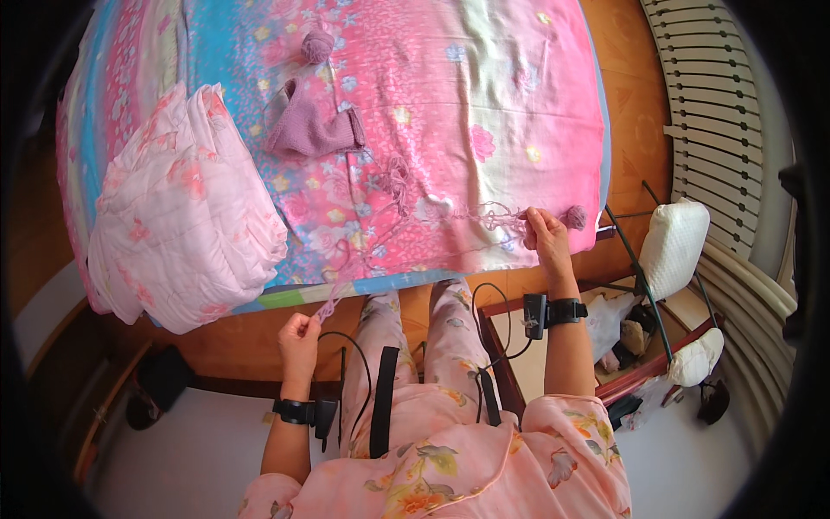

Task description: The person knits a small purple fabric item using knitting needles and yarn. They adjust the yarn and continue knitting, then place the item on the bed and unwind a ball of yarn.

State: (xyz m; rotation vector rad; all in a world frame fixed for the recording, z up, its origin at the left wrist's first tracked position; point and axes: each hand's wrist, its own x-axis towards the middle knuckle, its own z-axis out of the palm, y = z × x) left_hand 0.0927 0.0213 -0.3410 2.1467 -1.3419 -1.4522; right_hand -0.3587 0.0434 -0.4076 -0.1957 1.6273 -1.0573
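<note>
Loose mauve yarn (350, 266) stretches in thin, tangled strands across the near part of the bed. My left hand (299, 340) pinches one end of it, just off the mattress edge. At the right, my right hand (546, 237) grips looped strands between thumb and fingers. A small yarn ball (576, 217) lies right beside those fingers. Farther back, a bunched yarn tangle (397, 178) rests on the sheet. Beyond it lies a purple knitted piece (318, 130), apparently with a thin needle at its left edge. A larger yarn ball (318, 47) sits behind that.
A folded pink quilt (181, 214) covers the left of the flowered bedsheet (506, 130). On the right stand a metal-framed chair with a white cushion (674, 250) and a low wooden table (519, 350) holding bags. Cables (369, 376) hang near both my wrists.
</note>
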